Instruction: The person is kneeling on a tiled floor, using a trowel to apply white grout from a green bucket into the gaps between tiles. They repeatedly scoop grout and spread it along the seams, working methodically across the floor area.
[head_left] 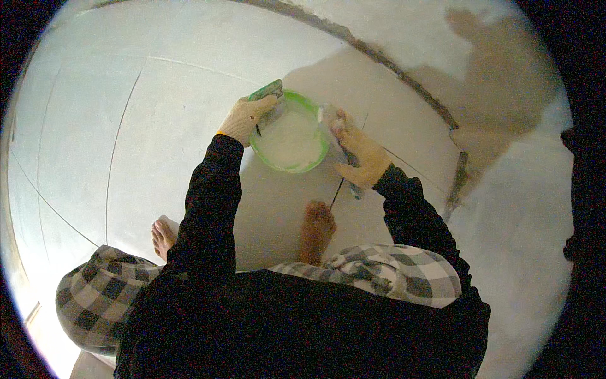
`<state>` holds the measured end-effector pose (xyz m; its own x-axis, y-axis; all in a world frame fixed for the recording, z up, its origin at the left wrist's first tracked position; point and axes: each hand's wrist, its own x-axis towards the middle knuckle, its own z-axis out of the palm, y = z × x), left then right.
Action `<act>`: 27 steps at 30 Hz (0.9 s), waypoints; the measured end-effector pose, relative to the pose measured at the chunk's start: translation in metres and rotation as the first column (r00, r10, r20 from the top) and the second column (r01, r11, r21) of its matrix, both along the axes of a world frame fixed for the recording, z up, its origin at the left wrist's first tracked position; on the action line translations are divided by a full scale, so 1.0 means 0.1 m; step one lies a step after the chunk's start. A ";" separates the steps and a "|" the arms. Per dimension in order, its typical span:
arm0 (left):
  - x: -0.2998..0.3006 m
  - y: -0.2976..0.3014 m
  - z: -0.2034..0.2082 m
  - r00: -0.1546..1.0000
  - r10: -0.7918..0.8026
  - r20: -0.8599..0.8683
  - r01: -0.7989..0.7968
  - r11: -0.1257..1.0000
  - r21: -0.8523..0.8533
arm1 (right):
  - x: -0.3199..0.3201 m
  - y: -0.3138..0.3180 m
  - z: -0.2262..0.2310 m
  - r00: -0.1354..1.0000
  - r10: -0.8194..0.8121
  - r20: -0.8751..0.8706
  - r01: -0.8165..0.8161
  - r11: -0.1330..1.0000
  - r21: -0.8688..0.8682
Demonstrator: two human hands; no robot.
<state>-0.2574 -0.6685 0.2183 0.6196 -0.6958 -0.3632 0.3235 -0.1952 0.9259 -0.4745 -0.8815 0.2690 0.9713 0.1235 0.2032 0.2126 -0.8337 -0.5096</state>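
A round green bowl (302, 168) holding white paste (289, 143) is in front of me, between my hands. My left hand (242, 120), in a pale knit glove with a yellowish cuff, is closed around a flat scraper (273, 108) with a green edge and a greyish face, at the bowl's left rim. At the opposite rim, my right hand (361, 151) is closed on a flat, pale-edged blade tool (336, 140) smeared by motion. The fingers on that side are partly blurred, and the tool's exact kind is unclear.
Pale floor panels with thin dark seams (125, 114) spread around me. A rough, dark-edged gap (404, 79) runs along the far right, beside another pale surface carrying a shadow (505, 82). My bare feet (317, 230) are just below the bowl.
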 end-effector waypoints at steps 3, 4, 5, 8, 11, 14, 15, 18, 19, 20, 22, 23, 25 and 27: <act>0.00 -0.11 -0.02 1.000 0.017 0.017 -0.017 1.000 -0.003 | 0.02 -0.03 -0.05 0.951 0.009 -0.308 -0.133 0.913 -0.385; 0.00 -0.13 -0.01 0.998 -0.002 0.068 0.001 1.000 0.016 | -0.03 -0.05 -0.05 0.955 0.038 -0.296 -0.152 0.915 -0.373; 0.02 -0.16 -0.01 0.996 -0.025 0.080 0.024 0.999 0.023 | -0.07 -0.08 -0.03 0.941 0.057 -0.333 -0.188 0.908 -0.374; 0.00 -0.27 0.04 0.968 -0.109 0.227 0.115 0.993 -0.012 | -0.43 -0.16 0.18 0.885 0.096 -0.457 -0.302 0.863 -0.405; -0.11 -0.35 0.06 0.986 -0.048 0.162 0.054 0.998 -0.035 | -0.93 -0.36 0.54 0.785 0.094 -0.612 -0.334 0.896 -0.291; -0.22 -0.37 0.01 0.984 -0.030 0.174 0.036 0.999 -0.028 | -1.38 -0.57 0.82 0.711 0.009 -0.703 0.231 0.941 0.246; -0.21 -0.36 0.00 0.997 -0.024 0.074 0.029 0.997 -0.077 | -1.43 -0.65 0.86 0.602 0.070 -0.795 0.479 0.766 0.430; -0.06 -0.24 -0.07 0.986 0.105 -0.127 -0.125 0.979 -0.163 | -1.32 -0.78 0.74 0.519 0.185 -0.835 0.824 0.151 0.546; -0.02 -0.21 -0.04 0.988 0.031 -0.149 -0.057 0.984 -0.171 | -1.27 -0.79 0.65 0.563 0.192 -0.804 0.812 0.052 0.581; -0.01 -0.21 -0.07 0.988 0.027 -0.152 -0.055 0.982 -0.182 | -1.19 -0.78 0.58 0.606 0.199 -0.770 0.785 0.003 0.619; 0.04 -0.18 -0.08 0.996 0.012 -0.091 -0.024 0.990 -0.135 | -1.01 -0.67 0.48 0.674 0.217 -0.707 0.729 -0.034 0.684; 0.03 -0.18 -0.07 0.999 -0.007 -0.034 0.005 0.997 -0.072 | -0.93 -0.62 0.39 0.699 0.232 -0.676 0.701 -0.037 0.712; 0.04 -0.18 -0.17 1.000 -0.012 -0.025 0.011 0.999 -0.047 | -0.74 -0.57 0.17 0.722 0.263 -0.640 0.671 -0.039 0.740; -0.01 -0.25 -0.08 0.996 0.005 -0.090 -0.017 0.991 -0.132 | -0.64 -0.51 0.02 0.730 0.281 -0.623 0.650 -0.004 0.760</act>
